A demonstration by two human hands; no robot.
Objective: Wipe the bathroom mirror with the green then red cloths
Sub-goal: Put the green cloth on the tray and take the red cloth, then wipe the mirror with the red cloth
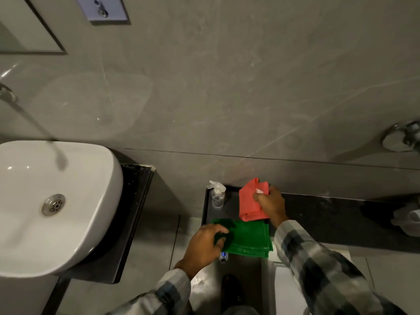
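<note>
A folded green cloth [248, 238] lies at the front left end of a dark stone ledge [329, 214]. My left hand [203, 244] grips its left edge, fingers curled into the fabric. Just behind it lies a folded red cloth [248, 204], and my right hand [269, 204] pinches its right side near the top. A corner of the mirror [29, 26] shows at the upper left, above the basin.
A small clear spray bottle [217, 194] stands at the ledge's back left corner. A white basin [52, 205] with a running tap [6, 94] sits to the left. A white object [409, 220] rests at the ledge's far right. A chrome fitting [402, 137] projects from the wall.
</note>
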